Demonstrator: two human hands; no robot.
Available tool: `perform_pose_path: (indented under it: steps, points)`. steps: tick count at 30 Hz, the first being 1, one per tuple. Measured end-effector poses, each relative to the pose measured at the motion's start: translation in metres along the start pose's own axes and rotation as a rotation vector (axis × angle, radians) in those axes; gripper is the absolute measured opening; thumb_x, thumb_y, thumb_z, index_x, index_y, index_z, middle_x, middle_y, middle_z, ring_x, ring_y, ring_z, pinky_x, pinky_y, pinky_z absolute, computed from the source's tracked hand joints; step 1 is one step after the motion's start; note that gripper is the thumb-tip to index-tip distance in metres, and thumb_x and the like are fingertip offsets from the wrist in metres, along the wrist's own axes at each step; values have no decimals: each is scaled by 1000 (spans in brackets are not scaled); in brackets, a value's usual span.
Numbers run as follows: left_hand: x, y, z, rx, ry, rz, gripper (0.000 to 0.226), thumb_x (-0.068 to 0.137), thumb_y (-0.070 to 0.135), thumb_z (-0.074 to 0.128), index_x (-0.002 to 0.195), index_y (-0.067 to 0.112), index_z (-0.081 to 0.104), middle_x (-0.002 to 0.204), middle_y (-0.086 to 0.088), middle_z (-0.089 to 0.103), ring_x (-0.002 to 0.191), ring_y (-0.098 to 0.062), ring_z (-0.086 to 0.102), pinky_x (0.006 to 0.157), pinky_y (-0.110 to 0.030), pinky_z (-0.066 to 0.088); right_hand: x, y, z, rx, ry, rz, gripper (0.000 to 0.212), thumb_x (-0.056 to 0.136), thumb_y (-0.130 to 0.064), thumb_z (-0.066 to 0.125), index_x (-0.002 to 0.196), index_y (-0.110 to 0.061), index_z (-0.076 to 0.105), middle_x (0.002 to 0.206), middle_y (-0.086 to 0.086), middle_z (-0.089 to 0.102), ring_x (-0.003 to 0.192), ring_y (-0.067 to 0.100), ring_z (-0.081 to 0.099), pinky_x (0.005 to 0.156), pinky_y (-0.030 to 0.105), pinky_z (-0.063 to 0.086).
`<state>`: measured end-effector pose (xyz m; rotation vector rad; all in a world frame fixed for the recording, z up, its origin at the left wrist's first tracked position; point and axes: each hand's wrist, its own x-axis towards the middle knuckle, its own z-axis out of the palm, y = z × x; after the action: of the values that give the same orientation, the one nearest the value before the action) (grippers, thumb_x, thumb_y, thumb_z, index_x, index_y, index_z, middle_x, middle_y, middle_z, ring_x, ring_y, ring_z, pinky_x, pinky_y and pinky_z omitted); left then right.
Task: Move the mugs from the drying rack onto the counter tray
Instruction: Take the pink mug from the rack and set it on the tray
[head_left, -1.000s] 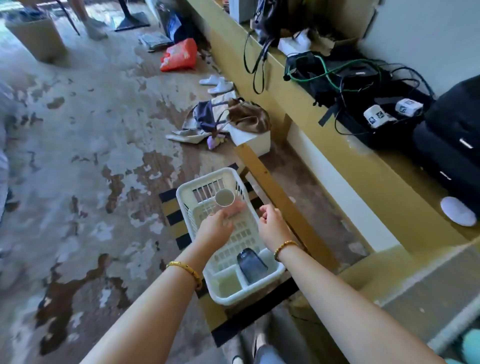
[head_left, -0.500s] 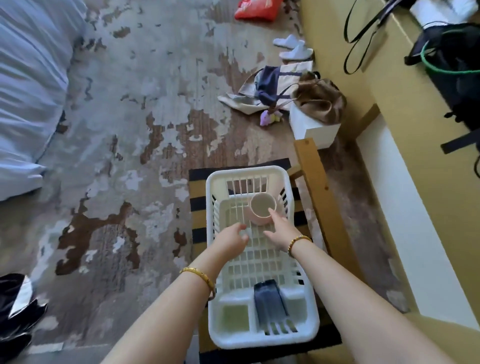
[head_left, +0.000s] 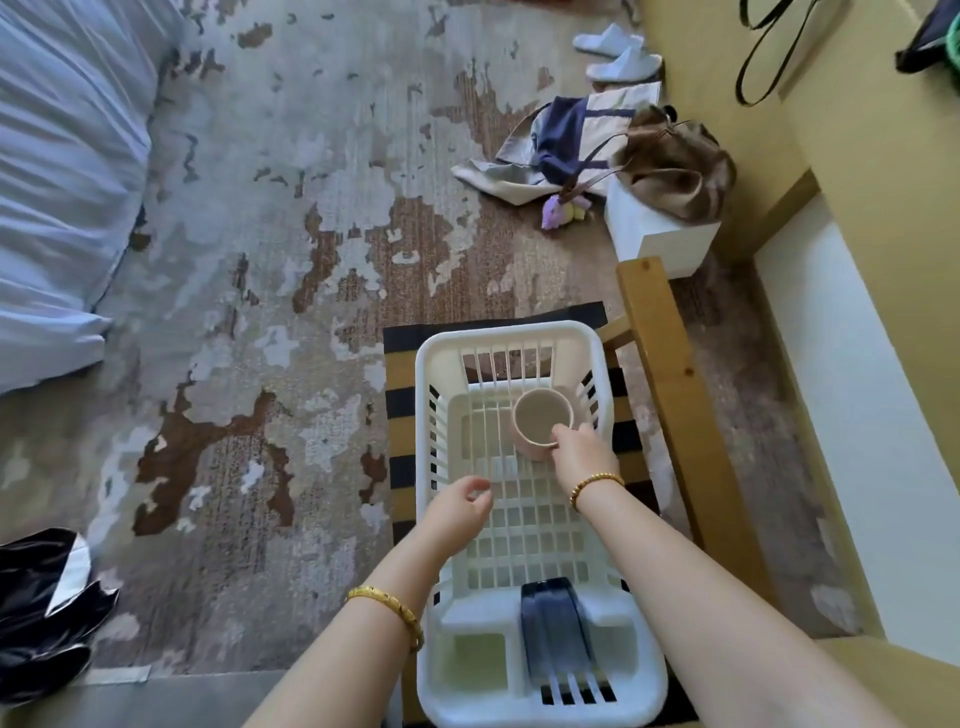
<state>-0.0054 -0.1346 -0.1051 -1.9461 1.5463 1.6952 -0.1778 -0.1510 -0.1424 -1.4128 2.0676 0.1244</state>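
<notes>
One camera only, worn on the person's head, looking steeply down and forward along both forearms. The right hand (head_left: 582, 451) sits near mid-frame, close to the lens, over a white rack (head_left: 431, 364); beyond and left of it the wide angle takes in the patchy floor (head_left: 270, 270)

Right hand (head_left: 581, 451) extended, fingers apparently curled in a grip, left hand (head_left: 460, 508) loosely curled, empty

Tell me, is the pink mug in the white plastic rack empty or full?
Empty: the pink mug stands mouth up and its bare inside shows. The right hand grips it.
</notes>
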Motion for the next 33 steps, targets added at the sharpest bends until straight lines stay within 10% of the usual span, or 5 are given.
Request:
perform_pose_path:
  steps: [6, 12, 24, 30, 33]
  points:
    - [-18, 3, 0, -11, 34, -13, 49, 97, 33, 41, 142, 14, 32, 134, -10, 51, 86, -13, 57, 63, -19, 46, -32, -7, -5, 367, -29, 71, 19, 95, -30, 44, 87, -15, 52, 91, 4, 61, 82, 23, 57, 66, 32, 51]
    - [-60, 29, -18, -220, 112, 44, 69, 93, 55, 30, 146, 13, 20, 146, -12, 37, 121, -27, 48, 90, -39, 47, -100, -7, -47, 908, -79, 87, 22, 96, -42, 40, 101, -24, 51, 72, -2, 53, 47, 6, 46, 41, 16, 42]
    - [-204, 114, -9, -541, -269, 315, 57, 86, 54, 51, 134, 30, 30, 124, -12, 48, 74, -30, 66, 52, -31, 54, -284, 15, -138, 1295, 245, 33, 30, 94, -43, 46, 97, -15, 56, 49, -12, 51, 38, 3, 43, 38, 15, 33]
    - [-270, 167, 60, -542, -311, 537, 51, 84, 46, 60, 119, 29, 27, 126, -17, 43, 106, -36, 57, 55, -34, 56, -370, 61, -153, 1353, 672, 152, 46, 93, -40, 50, 136, -28, 40, 114, -2, 65, 100, 18, 65, 74, 25, 49]
    - [-307, 188, 112, -513, -346, 608, 58, 83, 46, 61, 125, 30, 24, 130, -18, 41, 107, -33, 55, 63, -37, 55, -410, 86, -160, 1582, 885, 254, 43, 95, -34, 48, 131, -9, 47, 108, 13, 65, 93, 26, 66, 74, 32, 54]
